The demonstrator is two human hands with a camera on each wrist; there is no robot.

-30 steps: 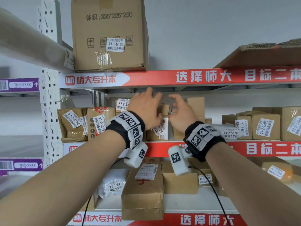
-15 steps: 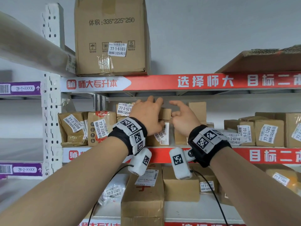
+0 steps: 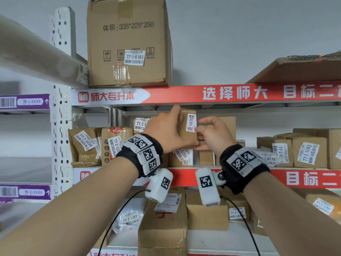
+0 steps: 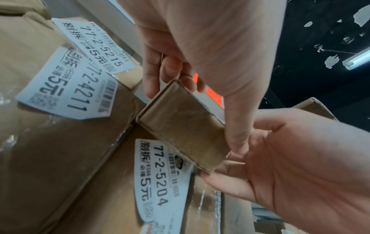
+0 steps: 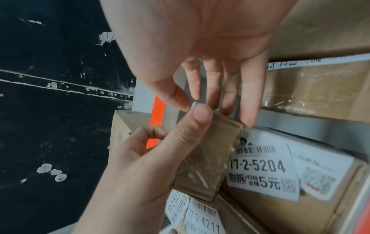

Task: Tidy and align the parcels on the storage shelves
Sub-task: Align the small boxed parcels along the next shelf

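A small brown taped parcel (image 3: 187,124) stands on end above the middle shelf's stack, its white label facing right. My left hand (image 3: 173,128) grips it, thumb on the near face and fingers over the far side, as the left wrist view shows on the parcel (image 4: 180,126). My right hand (image 3: 208,133) pinches the parcel's lower right corner between thumb and fingers; in the right wrist view its fingertips (image 5: 248,123) lie behind the parcel (image 5: 206,158). Beneath sits the box labelled 77-2-5204 (image 3: 182,156).
Boxes 77-2-5215 (image 3: 141,123) and 77-2-4211 (image 4: 66,88) crowd the left of the stack. A tall carton 77-1-6103 (image 3: 129,43) stands on the top shelf above the red beam (image 3: 239,93). More labelled parcels fill the shelf at right (image 3: 308,152) and below (image 3: 162,228).
The small parcel lay flat on the stack under both hands. My left hand has lifted it and turned it upright, and my right hand has closed on its corner.
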